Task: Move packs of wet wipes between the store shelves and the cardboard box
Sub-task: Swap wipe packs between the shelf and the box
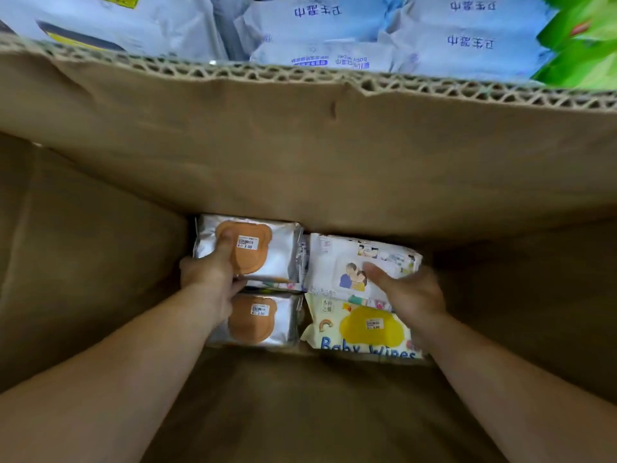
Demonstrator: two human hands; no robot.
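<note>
Far silver pack [283,253], orange bear-shaped lid, price sticker on the lid: lay flat on the floor of the cardboard box [300,145], in the box's far-left corner, against the far wall. Left hand [213,279] gripped it at its left end, thumb pressed down on the orange lid, fingers curled under the near edge.

Near silver pack [285,324], same make and also stickered, lay in the box's near-left part, touching the first and partly under the left wrist.

White pack [329,259] with a printed family picture sat in the box's far-right part, just beside the far silver pack. Right hand [410,292] was on it: thumb laid across its top, fingers blurred at its right edge; grip or mere touch, cannot tell.

Yellow pack [370,329] marked "Baby Wipes", stickered, lay in the box's near-right part, its far edge tucked under the white pack.

Box walls stood tall and brown, with the corrugated edge showing on the far rim. Beyond that rim: pale blue packs [467,51] piled close, green packs [581,45] towards the box's right.
</note>
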